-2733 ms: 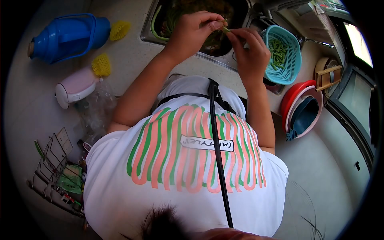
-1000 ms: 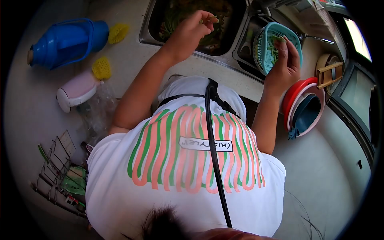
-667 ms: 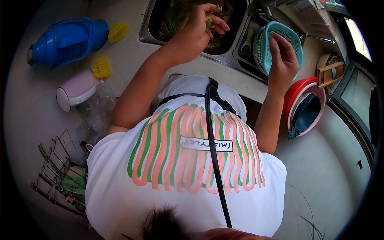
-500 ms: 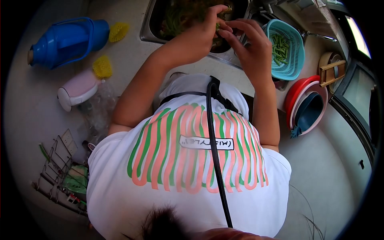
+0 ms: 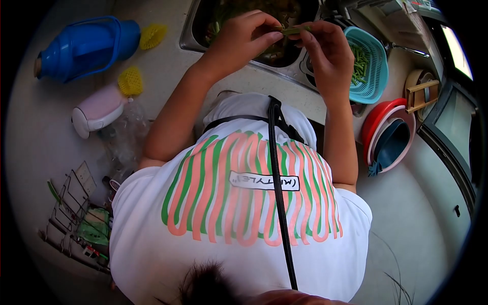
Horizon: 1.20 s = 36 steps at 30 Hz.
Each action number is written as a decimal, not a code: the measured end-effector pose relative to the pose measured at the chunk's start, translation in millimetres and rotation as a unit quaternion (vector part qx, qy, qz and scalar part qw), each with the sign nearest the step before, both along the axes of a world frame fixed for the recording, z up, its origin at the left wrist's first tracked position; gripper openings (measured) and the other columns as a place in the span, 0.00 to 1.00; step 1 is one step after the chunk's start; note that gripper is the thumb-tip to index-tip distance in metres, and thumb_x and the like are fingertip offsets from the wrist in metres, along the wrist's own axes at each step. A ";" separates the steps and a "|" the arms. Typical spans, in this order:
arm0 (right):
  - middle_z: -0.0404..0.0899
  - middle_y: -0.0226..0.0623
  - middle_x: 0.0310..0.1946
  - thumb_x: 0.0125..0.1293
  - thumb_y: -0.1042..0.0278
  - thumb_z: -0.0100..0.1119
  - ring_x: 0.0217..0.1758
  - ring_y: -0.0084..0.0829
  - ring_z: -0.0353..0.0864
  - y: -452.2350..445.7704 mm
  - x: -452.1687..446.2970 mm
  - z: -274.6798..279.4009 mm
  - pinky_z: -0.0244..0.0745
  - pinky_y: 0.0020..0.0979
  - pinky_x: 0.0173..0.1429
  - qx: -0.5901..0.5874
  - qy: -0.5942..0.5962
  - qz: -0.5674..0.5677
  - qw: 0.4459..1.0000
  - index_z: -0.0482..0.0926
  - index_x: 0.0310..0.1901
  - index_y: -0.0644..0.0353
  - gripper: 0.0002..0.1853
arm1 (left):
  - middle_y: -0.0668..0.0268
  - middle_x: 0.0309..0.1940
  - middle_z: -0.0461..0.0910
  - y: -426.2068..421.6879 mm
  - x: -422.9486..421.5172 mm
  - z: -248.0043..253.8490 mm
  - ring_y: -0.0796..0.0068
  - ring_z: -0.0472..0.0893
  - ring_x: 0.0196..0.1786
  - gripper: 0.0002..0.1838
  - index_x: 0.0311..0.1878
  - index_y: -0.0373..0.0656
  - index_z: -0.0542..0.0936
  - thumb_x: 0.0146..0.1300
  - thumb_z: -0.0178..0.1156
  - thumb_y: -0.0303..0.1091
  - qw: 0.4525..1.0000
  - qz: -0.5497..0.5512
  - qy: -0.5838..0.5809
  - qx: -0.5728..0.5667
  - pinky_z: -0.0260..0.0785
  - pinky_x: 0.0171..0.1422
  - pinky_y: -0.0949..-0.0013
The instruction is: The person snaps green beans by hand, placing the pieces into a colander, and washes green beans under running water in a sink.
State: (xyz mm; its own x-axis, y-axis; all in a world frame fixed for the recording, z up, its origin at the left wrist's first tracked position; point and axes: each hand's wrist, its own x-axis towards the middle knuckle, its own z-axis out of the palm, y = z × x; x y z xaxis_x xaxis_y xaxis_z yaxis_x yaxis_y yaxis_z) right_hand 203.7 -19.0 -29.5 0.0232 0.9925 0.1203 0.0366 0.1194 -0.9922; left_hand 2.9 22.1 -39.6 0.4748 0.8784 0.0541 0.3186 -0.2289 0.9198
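A green bean (image 5: pixel 293 31) is stretched between my two hands above the sink (image 5: pixel 189 36). My left hand (image 5: pixel 249 38) pinches its left end between thumb and forefinger. At the other end, my right hand (image 5: pixel 328 51) grips the bean with closed fingertips. Below them, the dark basin holds greens and scraps (image 5: pixel 218 25), partly hidden by my left hand. Just right of my right hand is a turquoise basket (image 5: pixel 375 66) with short cut green bean pieces (image 5: pixel 360 65) inside.
A blue thermos (image 5: pixel 86 48), two yellow mesh pieces (image 5: pixel 130 81) and a pink-and-white appliance (image 5: pixel 99 109) are at the left. Red and pink basins (image 5: pixel 373 122) with a dark blue bowl (image 5: pixel 391 140) stand at the right. A wire rack (image 5: pixel 63 223) is at the lower left.
My right hand has come back from over the basket to meet my left hand above the sink. A bean now shows between both hands' fingertips.
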 end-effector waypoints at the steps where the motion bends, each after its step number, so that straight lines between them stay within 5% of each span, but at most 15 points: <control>1: 0.84 0.34 0.44 0.72 0.78 0.62 0.46 0.21 0.84 -0.1 0.2 -0.4 0.79 0.23 0.51 0.001 0.012 -0.002 1.000 0.78 0.52 0.66 0.10 | 0.63 0.44 0.83 -0.3 0.0 1.6 0.66 0.84 0.46 0.11 0.49 0.38 0.81 0.69 0.64 0.34 1.000 0.000 0.001 0.010 0.75 0.51 0.65; 7: 0.85 0.35 0.44 0.63 0.75 0.69 0.40 0.30 0.87 0.6 4.0 20.5 0.81 0.27 0.42 0.075 -0.305 0.019 0.949 0.85 0.45 0.61 0.08 | 0.59 0.41 0.82 4.0 2.1 -3.2 0.58 0.83 0.45 0.07 0.45 0.38 0.81 0.67 0.64 0.29 0.973 -0.029 0.058 0.221 0.76 0.49 0.63; 14: 0.84 0.38 0.41 0.61 0.72 0.71 0.34 0.38 0.86 -1.8 5.0 22.1 0.81 0.31 0.38 0.117 -0.376 -0.003 0.919 0.86 0.41 0.60 0.08 | 0.58 0.41 0.82 6.8 2.6 11.3 0.55 0.83 0.44 0.08 0.45 0.38 0.81 0.64 0.66 0.26 0.936 -0.036 0.103 0.334 0.78 0.48 0.61; 29: 0.84 0.35 0.36 0.62 0.74 0.70 0.31 0.33 0.85 -6.3 5.7 23.4 0.79 0.28 0.35 0.121 -0.338 -0.023 0.933 0.86 0.39 0.61 0.05 | 0.58 0.41 0.86 3.7 8.8 12.1 0.59 0.86 0.44 0.08 0.45 0.36 0.85 0.63 0.68 0.27 0.962 -0.034 0.029 0.268 0.79 0.48 0.64; 36: 0.84 0.35 0.36 0.62 0.77 0.70 0.30 0.24 0.82 -12.4 -11.0 11.1 0.76 0.24 0.33 0.135 -0.242 -0.119 0.953 0.86 0.40 0.64 0.05 | 0.63 0.42 0.87 -3.1 16.4 9.3 0.74 0.87 0.45 0.10 0.49 0.33 0.85 0.69 0.65 0.29 0.994 0.044 -0.104 0.013 0.79 0.51 0.72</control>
State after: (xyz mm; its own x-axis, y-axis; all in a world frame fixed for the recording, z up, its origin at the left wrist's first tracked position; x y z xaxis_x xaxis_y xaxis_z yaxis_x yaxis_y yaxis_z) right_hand 192.7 -31.4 -18.5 0.1201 0.8978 0.4238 0.5408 0.2988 -0.7863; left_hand 19.3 19.0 -30.3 0.3730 0.9126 0.1672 0.1418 -0.2341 0.9618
